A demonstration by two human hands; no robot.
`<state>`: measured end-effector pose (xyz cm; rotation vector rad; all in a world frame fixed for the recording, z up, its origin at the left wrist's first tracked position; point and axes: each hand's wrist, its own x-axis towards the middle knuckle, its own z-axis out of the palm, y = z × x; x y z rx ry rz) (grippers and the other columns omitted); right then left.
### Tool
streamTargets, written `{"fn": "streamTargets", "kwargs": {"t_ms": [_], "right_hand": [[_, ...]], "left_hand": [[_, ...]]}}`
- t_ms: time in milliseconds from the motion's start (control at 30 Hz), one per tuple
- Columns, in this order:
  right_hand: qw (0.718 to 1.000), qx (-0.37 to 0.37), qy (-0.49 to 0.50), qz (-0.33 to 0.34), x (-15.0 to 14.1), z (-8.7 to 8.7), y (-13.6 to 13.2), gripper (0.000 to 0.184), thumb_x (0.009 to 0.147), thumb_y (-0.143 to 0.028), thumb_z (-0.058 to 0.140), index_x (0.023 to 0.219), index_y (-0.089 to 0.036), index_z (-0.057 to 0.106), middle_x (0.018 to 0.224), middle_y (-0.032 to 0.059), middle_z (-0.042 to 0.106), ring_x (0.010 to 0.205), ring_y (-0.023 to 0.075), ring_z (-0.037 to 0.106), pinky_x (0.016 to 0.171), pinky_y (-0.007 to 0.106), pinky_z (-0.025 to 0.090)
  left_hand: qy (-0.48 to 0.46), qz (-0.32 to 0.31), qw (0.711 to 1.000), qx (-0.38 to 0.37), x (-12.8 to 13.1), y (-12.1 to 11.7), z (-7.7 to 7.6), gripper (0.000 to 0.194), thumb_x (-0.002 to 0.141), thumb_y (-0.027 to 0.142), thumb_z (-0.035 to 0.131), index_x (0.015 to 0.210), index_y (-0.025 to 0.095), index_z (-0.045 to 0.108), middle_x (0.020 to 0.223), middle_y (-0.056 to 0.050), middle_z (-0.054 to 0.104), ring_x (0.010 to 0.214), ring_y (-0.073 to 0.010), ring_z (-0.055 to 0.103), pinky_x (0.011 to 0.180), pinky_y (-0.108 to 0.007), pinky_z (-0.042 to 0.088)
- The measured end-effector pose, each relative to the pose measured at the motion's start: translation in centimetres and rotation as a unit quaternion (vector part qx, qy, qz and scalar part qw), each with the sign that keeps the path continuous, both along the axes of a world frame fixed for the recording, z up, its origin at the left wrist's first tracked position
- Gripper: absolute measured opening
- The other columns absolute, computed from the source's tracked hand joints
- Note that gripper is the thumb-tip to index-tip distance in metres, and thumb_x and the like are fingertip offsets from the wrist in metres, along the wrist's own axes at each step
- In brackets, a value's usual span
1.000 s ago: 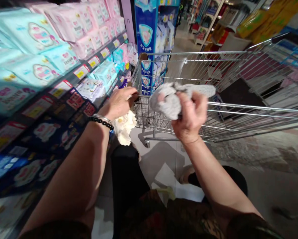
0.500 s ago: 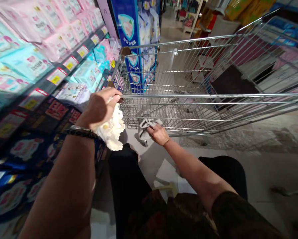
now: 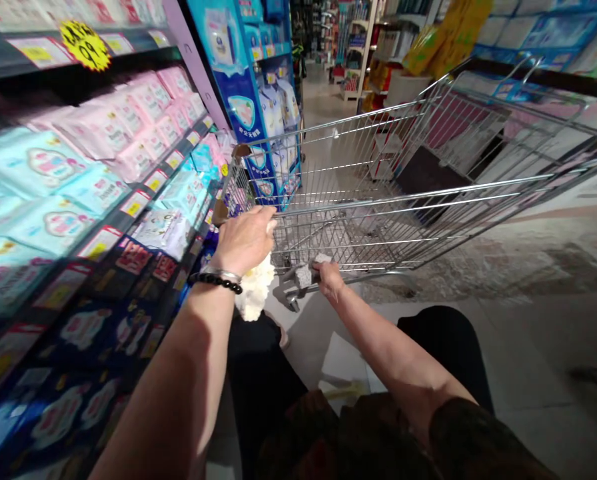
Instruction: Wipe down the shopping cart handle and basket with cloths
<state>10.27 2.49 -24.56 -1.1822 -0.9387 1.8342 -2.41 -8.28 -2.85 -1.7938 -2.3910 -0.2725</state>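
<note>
Here, in a supermarket aisle, I have my left hand (image 3: 245, 239) closed over the near top corner of an empty wire shopping cart (image 3: 378, 200), its fingers curled together around the rail and clamped on a crumpled white cloth (image 3: 255, 293) that hangs below the palm. A dark beaded bracelet (image 3: 217, 280) circles that wrist. My right hand (image 3: 327, 276) reaches lower, to the bottom frame of the cart near its front wheel, with the fingers bunched shut on a small grey rag (image 3: 306, 275) pressed against the metal there; the rag shows only as a pale wad just left of the knuckles. Both arms stretch forward from a crouching position, dark trousers (image 3: 258, 373) filling the lower centre of the view. To the left, shelves (image 3: 128, 220) carry pink and pale blue packs above and darker packs below, with price tags along the edges and a round yellow sticker (image 3: 84, 45) higher up. A tall blue display stand (image 3: 248, 100) rises just beyond the cart's far left corner. A white sheet of paper (image 3: 346, 360) lies on the tiled floor between my knees.
</note>
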Motion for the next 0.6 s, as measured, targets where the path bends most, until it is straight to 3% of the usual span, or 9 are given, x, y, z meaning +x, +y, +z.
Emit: {"fn": "streamTargets", "kwargs": {"t_ms": [100,167,300,367,400,467,533,600], "right_hand": [[0.999,0.020,0.048,-0.008,0.9,5.0,1.5,0.013,0.071,-0.017,0.069,0.074,-0.019,0.056,0.065,-0.0012,0.064,0.063,0.0165,0.065,0.058,0.027,0.054],[0.989,0.097,0.109,0.006,2.6,8.9,3.1,0.017,0.075,-0.025,0.074,0.084,-0.016,0.064,0.077,0.0027,0.071,0.074,0.0187,0.070,0.067,0.030,0.059],[0.917,0.362,0.165,-0.038,7.2,16.8,6.8,0.038,0.093,-0.048,0.069,0.110,-0.015,0.069,0.101,0.0052,0.072,0.100,0.0204,0.073,0.088,0.037,0.062],[0.880,0.443,0.144,-0.095,9.0,18.8,7.6,0.043,0.099,-0.053,0.060,0.118,-0.016,0.068,0.106,0.0043,0.069,0.106,0.0196,0.071,0.092,0.039,0.060],[0.872,0.457,0.130,-0.118,9.5,18.8,7.5,0.043,0.099,-0.054,0.060,0.119,-0.016,0.069,0.106,0.0041,0.069,0.105,0.0192,0.071,0.092,0.038,0.060],[0.876,0.452,0.092,-0.142,9.6,16.8,6.4,0.041,0.095,-0.052,0.067,0.115,-0.016,0.071,0.103,0.0033,0.070,0.098,0.0182,0.070,0.090,0.036,0.059],[0.894,0.426,0.035,-0.135,8.5,12.4,4.7,0.037,0.089,-0.049,0.075,0.107,-0.017,0.074,0.096,0.0020,0.072,0.090,0.0176,0.067,0.088,0.033,0.058],[0.925,0.363,-0.018,-0.110,6.8,6.9,3.3,0.032,0.083,-0.044,0.077,0.098,-0.016,0.075,0.089,0.0009,0.071,0.085,0.0172,0.064,0.085,0.031,0.057]], "left_hand": [[0.020,-0.019,1.000,-0.006,2.8,2.1,0.7,0.037,0.106,0.037,0.039,0.133,0.027,0.063,0.131,-0.010,0.071,0.111,-0.0337,0.069,0.083,-0.046,0.050],[0.030,-0.014,0.999,-0.007,3.7,3.3,0.9,0.037,0.107,0.038,0.037,0.123,0.024,0.067,0.121,-0.012,0.074,0.106,-0.0344,0.070,0.079,-0.045,0.050],[0.044,0.010,0.999,-0.005,4.2,4.4,0.9,0.040,0.107,0.038,0.035,0.115,0.022,0.070,0.108,-0.017,0.075,0.095,-0.0379,0.071,0.074,-0.047,0.050],[0.049,0.019,0.999,0.001,4.3,4.5,0.8,0.041,0.107,0.040,0.035,0.117,0.022,0.071,0.106,-0.018,0.075,0.093,-0.0401,0.071,0.072,-0.049,0.050],[0.051,0.021,0.998,0.004,4.4,4.5,0.7,0.041,0.107,0.041,0.036,0.118,0.023,0.071,0.105,-0.017,0.075,0.093,-0.0406,0.071,0.072,-0.049,0.049],[0.053,0.023,0.998,0.011,4.6,4.4,0.4,0.040,0.108,0.042,0.036,0.118,0.024,0.070,0.107,-0.016,0.075,0.093,-0.0401,0.071,0.071,-0.048,0.048],[0.056,0.019,0.998,0.018,4.7,4.3,0.1,0.039,0.109,0.043,0.035,0.117,0.025,0.069,0.113,-0.014,0.075,0.094,-0.0387,0.071,0.070,-0.046,0.047],[0.062,0.017,0.998,0.027,4.8,4.3,-0.2,0.041,0.110,0.045,0.032,0.116,0.024,0.067,0.116,-0.014,0.074,0.095,-0.0380,0.071,0.069,-0.046,0.045]]}}
